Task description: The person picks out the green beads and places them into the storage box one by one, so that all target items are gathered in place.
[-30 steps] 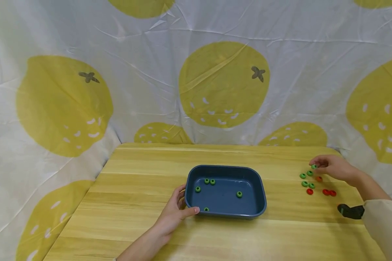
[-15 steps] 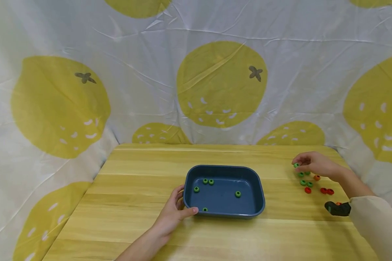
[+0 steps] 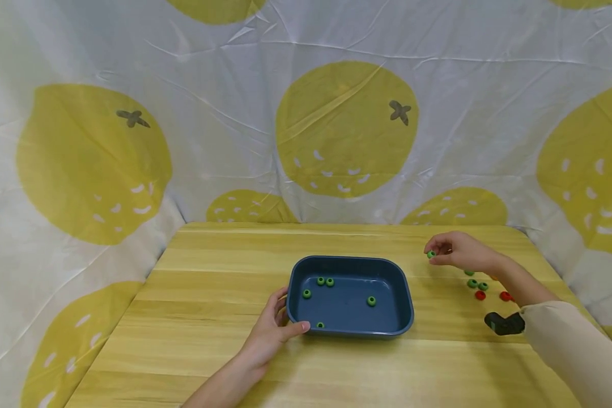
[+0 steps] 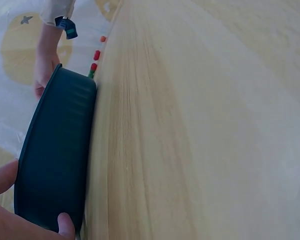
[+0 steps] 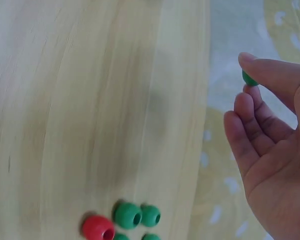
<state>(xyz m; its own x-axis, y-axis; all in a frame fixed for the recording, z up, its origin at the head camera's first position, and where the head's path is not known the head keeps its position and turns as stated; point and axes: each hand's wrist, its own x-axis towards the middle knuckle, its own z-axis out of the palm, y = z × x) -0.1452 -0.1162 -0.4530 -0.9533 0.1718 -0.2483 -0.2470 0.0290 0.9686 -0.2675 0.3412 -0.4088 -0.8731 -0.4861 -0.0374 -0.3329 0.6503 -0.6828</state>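
Observation:
A dark blue rectangular basin (image 3: 351, 334) stands on the table, with several green beads (image 3: 371, 301) lying on its floor. My left hand (image 3: 275, 328) grips its left end, thumb over the near corner of the rim and fingers along the side. To the right of the basin, above the table, my right hand (image 3: 461, 251) pinches one green bead (image 5: 249, 78) between thumb and fingertips. The other fingers of that hand are curled, as the right wrist view shows. Loose green beads (image 5: 127, 215) and a red bead (image 5: 97, 228) lie on the table below it.
More red beads (image 3: 505, 296) and an orange one lie partly hidden under the right forearm. A black strap-like piece (image 3: 505, 323) hangs at the right sleeve. Behind the wooden table (image 3: 224, 249) hangs a lemon-print cloth (image 3: 224, 113).
My right hand has moved left from the loose beads toward the basin, carrying the green bead. The left hand and the basin have stayed in place.

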